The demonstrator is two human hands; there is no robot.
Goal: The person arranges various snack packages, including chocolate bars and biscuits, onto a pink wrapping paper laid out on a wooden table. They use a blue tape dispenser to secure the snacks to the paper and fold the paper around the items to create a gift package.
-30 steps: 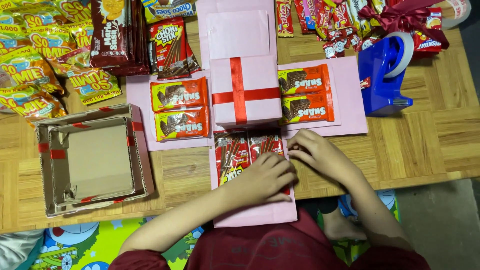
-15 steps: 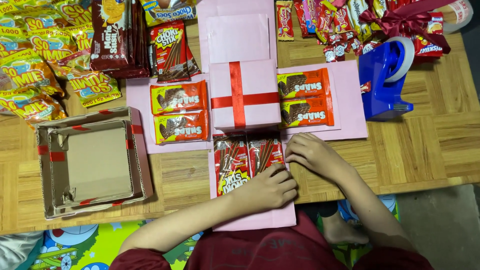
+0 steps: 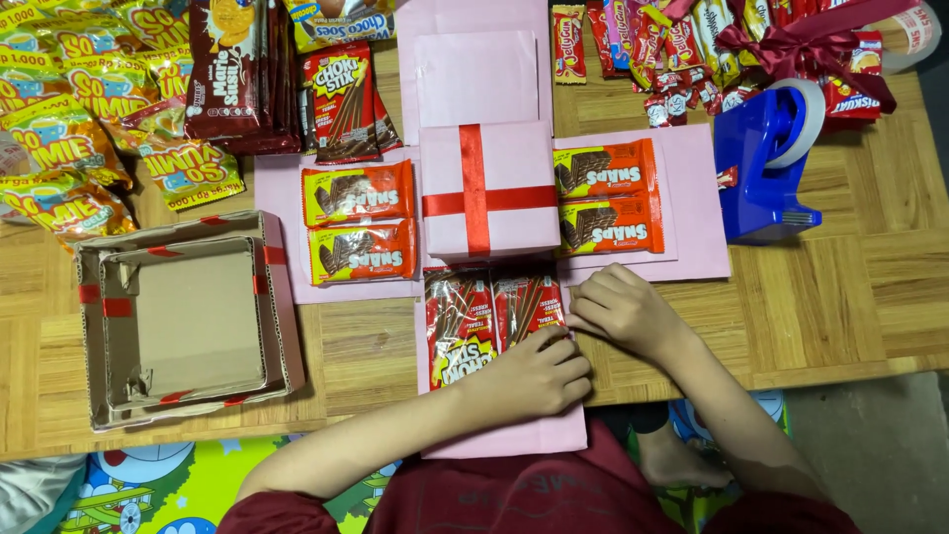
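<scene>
- The left hand (image 3: pixel 534 376) covers the lower right part of the red snack packs (image 3: pixel 494 321) on the near pink flap (image 3: pixel 514 435); whether its fingers pinch anything cannot be told.
- The right hand (image 3: pixel 618 311) hides the flap's right edge, and its fingertips are hidden from view.
- The far pink flap (image 3: pixel 474 59) is cut off by the top edge.
- The yellow snack bags (image 3: pixel 59 129) run off the left and top edges.
- The tape roll (image 3: pixel 914 35) at the top right corner is cut by the frame.
- The pink box (image 3: pixel 486 188) hides the middle of the pink sheet.
- Small candies (image 3: pixel 682 94) under the ribbon (image 3: pixel 791 35) are too small to tell apart.
</scene>
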